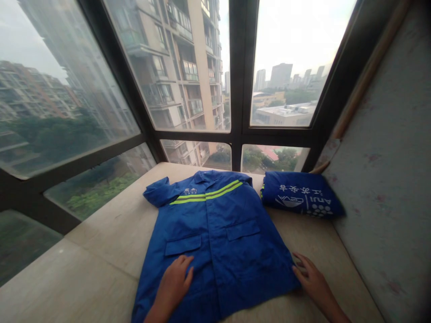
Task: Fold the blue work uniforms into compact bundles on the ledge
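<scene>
A blue work jacket lies front side up on the stone-like sill, collar toward the window. Two yellow-green stripes cross its chest, and two flap pockets sit lower down. Its left-hand sleeve in view is bent outward; the other sleeve is mostly hidden. My left hand is over the lower left front, just below a pocket flap, with thumb and fingers apart. At the lower right edge of the jacket is my right hand, its fingertips beside or touching the fabric and a gap between thumb and fingers.
A folded blue garment with white lettering lies at the back right, against the wall. Dark window frames enclose the back and left of the pale sill. Buildings and trees stand outside.
</scene>
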The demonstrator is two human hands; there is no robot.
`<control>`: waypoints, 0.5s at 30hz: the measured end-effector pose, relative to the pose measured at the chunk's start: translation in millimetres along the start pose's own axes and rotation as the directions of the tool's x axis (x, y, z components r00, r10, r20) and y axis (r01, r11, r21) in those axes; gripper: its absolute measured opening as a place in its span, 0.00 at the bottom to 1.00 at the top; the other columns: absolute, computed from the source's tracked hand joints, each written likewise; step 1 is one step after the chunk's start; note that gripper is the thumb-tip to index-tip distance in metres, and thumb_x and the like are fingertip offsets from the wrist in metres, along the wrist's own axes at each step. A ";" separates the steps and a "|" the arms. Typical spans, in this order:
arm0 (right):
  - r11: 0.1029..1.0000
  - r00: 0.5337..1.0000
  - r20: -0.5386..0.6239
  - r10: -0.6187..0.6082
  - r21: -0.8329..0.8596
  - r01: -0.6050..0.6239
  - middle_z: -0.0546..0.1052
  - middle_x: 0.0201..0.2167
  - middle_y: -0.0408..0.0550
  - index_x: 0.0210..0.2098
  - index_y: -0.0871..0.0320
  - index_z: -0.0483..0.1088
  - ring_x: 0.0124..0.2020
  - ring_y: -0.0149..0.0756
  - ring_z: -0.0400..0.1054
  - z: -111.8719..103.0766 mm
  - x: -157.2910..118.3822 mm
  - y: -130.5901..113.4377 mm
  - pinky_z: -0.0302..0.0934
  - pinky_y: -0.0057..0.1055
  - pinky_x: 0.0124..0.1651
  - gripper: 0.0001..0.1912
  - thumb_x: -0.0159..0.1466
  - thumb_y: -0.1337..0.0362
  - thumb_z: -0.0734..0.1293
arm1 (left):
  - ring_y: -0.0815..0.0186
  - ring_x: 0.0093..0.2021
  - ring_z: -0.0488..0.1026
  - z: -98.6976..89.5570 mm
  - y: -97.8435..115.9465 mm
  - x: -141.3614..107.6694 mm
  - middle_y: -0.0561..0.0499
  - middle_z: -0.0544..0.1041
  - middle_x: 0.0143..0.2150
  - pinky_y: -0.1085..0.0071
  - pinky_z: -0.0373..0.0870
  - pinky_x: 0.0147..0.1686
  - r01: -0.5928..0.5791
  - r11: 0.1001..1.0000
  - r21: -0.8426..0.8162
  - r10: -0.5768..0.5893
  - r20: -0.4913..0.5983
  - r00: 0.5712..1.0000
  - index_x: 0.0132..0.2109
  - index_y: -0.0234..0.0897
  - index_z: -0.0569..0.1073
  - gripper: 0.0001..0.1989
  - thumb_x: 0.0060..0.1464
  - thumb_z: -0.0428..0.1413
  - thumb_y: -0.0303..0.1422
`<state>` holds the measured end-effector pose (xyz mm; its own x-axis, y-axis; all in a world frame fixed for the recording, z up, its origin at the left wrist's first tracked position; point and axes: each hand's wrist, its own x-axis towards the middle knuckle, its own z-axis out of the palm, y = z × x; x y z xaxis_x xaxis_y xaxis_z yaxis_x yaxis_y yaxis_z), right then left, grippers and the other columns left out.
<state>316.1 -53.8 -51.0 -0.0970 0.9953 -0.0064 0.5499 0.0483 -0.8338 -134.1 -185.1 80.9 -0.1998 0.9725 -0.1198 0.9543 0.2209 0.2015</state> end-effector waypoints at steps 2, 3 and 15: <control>0.999 0.999 -0.021 0.044 -0.027 -0.045 0.72 0.57 0.61 0.58 0.61 0.68 0.53 0.48 0.72 5.3 12.4 -10.4 0.68 0.41 0.54 0.31 0.61 0.51 0.59 | 0.54 0.65 0.64 21.0 39.2 24.9 0.42 0.68 0.65 0.56 0.62 0.62 -0.089 0.995 0.039 0.092 -0.087 0.992 0.63 0.41 0.69 0.24 0.62 0.46 0.37; 0.997 0.999 -0.019 0.035 -0.066 -0.037 0.72 0.57 0.61 0.59 0.62 0.67 0.55 0.48 0.71 8.5 16.7 -15.0 0.66 0.41 0.57 0.31 0.61 0.52 0.58 | 0.52 0.68 0.59 33.7 52.7 33.3 0.43 0.64 0.68 0.52 0.59 0.63 -0.129 0.989 0.068 0.137 -0.124 0.983 0.65 0.44 0.66 0.25 0.62 0.47 0.39; 0.985 0.958 0.286 0.025 -0.170 0.025 0.77 0.53 0.55 0.55 0.59 0.72 0.55 0.47 0.71 10.6 9.9 -5.1 0.63 0.38 0.58 0.28 0.59 0.54 0.62 | 0.50 0.69 0.57 108.2 18.5 33.8 0.49 0.62 0.69 0.49 0.53 0.65 -0.200 0.961 0.188 0.225 -0.120 0.967 0.63 0.50 0.69 0.24 0.62 0.49 0.44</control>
<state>303.6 -45.1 -52.6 -0.3164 0.9304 -0.1849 0.6804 0.0867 -0.7277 -99.1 -156.1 -24.6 -0.0052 0.9989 0.0457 0.9994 0.0037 0.0345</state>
